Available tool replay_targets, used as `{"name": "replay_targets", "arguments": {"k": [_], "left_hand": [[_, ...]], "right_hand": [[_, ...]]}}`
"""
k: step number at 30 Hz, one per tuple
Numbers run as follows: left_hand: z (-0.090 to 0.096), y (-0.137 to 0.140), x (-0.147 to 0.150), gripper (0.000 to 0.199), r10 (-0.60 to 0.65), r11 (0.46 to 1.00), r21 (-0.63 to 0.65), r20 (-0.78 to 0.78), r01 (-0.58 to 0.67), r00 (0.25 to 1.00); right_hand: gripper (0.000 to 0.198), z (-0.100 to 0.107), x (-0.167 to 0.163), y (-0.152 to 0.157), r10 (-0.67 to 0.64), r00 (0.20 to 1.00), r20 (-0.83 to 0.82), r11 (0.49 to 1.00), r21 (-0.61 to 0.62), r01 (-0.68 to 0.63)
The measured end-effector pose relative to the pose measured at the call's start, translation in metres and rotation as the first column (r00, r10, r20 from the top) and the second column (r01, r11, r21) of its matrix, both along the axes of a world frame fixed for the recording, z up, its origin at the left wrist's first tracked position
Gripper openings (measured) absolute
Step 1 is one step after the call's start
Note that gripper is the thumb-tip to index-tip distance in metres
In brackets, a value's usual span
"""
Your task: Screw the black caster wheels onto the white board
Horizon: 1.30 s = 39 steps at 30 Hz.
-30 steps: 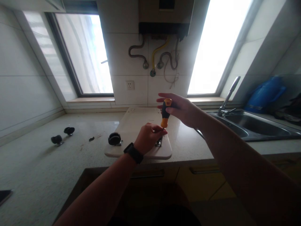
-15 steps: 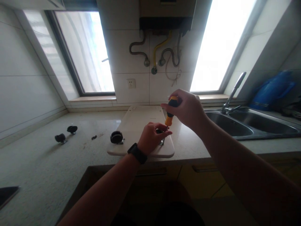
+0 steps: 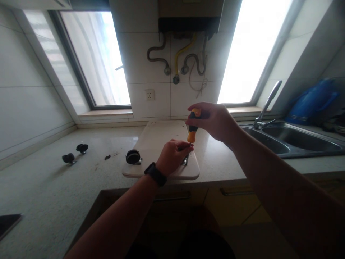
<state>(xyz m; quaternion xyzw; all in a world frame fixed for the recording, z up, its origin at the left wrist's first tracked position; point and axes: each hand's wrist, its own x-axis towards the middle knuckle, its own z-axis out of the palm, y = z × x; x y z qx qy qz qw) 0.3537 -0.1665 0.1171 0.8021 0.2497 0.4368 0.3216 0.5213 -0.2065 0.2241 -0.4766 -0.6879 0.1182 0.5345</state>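
In my right hand (image 3: 211, 120) is a screwdriver (image 3: 192, 135) with a yellow and dark handle, held upright with its shaft pointing down. My left hand (image 3: 172, 156), a black band on its wrist, is closed in a pinch around a mostly hidden black caster wheel. Its fingertips sit close against the screwdriver shaft. Below them a shiny metal caster plate (image 3: 184, 162) shows on the pale board (image 3: 159, 142). Another black caster wheel (image 3: 133, 157) stands at the board's near left corner. The screwdriver's tip is hidden by my left fingers.
Two loose casters, one nearer (image 3: 68, 158) and one farther (image 3: 82, 148), rest on the speckled counter (image 3: 88, 183) at left, near a small dark scrap (image 3: 107, 157). A double sink (image 3: 302, 140) with a faucet (image 3: 266, 106) lies right. A dark flat object (image 3: 9, 223) is at lower left.
My right hand and the screwdriver have shifted slightly left, and the grip on the handle has turned a little. The left fingers have closed in tighter near the shaft, covering the black wheel.
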Motion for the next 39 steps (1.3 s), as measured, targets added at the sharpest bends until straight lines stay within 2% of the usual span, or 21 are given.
{"name": "replay_targets", "arguments": {"k": [2,5,8,10,12,14,16,20,25,30,34,39], "left_hand": [[-0.001,0.0,0.0,0.02,0.026,1.0,0.002,0.0,-0.026,1.0],[-0.003,0.001,0.001,0.026,0.035,0.999,-0.033,0.031,-0.034,0.999],[-0.004,0.003,0.001,0.027,0.006,0.997,-0.073,0.061,-0.002,0.998],[-0.003,0.004,0.001,0.025,0.006,0.997,-0.071,0.065,-0.001,0.998],[-0.002,0.005,0.001,0.025,0.0,0.997,-0.077,0.065,0.005,0.998],[-0.002,0.005,0.001,0.026,-0.019,0.994,-0.11,0.077,0.028,0.997],[-0.002,0.005,0.001,0.028,-0.035,0.989,-0.142,0.094,0.048,0.995],[-0.003,0.004,0.0,0.029,-0.028,0.986,-0.16,0.095,0.043,0.995],[-0.002,0.004,0.0,0.027,-0.023,0.993,-0.114,0.079,0.032,0.997],[-0.005,0.008,-0.003,0.033,-0.033,0.995,-0.098,0.037,0.036,0.999],[-0.009,0.014,-0.005,0.042,-0.108,0.981,-0.16,0.028,0.111,0.994],[-0.01,0.016,-0.004,0.032,-0.185,0.973,-0.133,0.051,0.191,0.981]], "right_hand": [[0.053,-0.002,-0.003,0.001,-0.131,0.99,0.045,0.989,0.076,0.127],[0.044,-0.004,-0.009,0.0,-0.291,0.95,0.114,0.946,0.183,0.267],[0.038,-0.004,-0.012,-0.002,-0.364,0.917,0.165,0.918,0.231,0.323],[0.037,-0.003,-0.011,-0.003,-0.252,0.959,0.129,0.96,0.154,0.232],[0.038,-0.002,-0.008,-0.004,-0.006,1.0,0.009,1.0,0.008,0.006],[0.042,-0.001,-0.005,-0.004,0.205,0.971,-0.12,0.971,-0.1,-0.217],[0.046,-0.001,-0.002,-0.004,0.281,0.944,-0.172,0.943,-0.134,-0.305],[0.043,0.0,0.0,-0.003,0.21,0.968,-0.135,0.968,-0.112,-0.225],[0.053,0.002,-0.001,-0.001,0.07,0.991,-0.114,0.993,-0.084,-0.08],[0.055,0.0,-0.003,-0.003,0.026,0.996,-0.087,0.999,-0.044,-0.029],[0.056,-0.001,-0.007,-0.005,0.013,0.993,-0.115,0.999,-0.036,-0.017],[0.057,-0.001,-0.01,-0.006,-0.052,0.996,-0.072,0.999,0.006,0.052]]}}
